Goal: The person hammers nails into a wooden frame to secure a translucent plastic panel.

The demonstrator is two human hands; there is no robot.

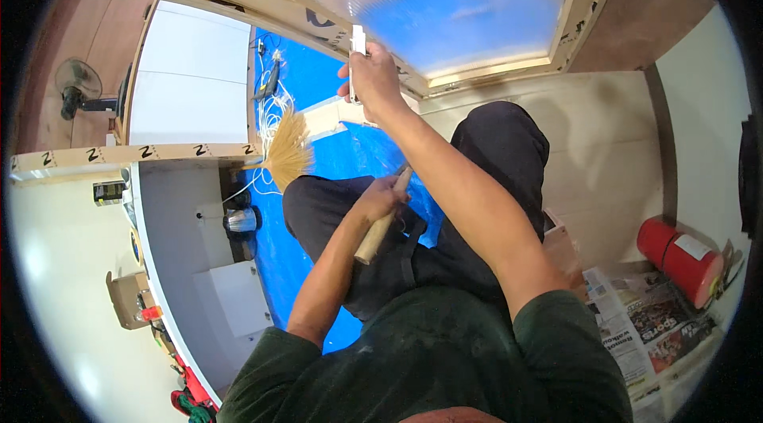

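My right hand [373, 81] reaches up to the wooden frame and pinches a slim white fitting [358, 41], held upright against the frame's lower corner. What kind of fitting it is, I cannot make out. Lower down, between my knees, my left hand [381, 199] is closed around a round wooden handle [375, 238]. The handle slants, with its thicker end towards me; any tool head is hidden or lost against the dark trousers. Above my right hand, the wooden frame [489, 73] holds a translucent ribbed panel [469, 17].
Blue sheeting [274, 264] covers the floor. A straw broom [288, 151] and coiled white cable [270, 117] lie left of my knee. An open-fronted cabinet [179, 208] stands at left. To the right are a red fire extinguisher [675, 260] and newspapers [636, 320].
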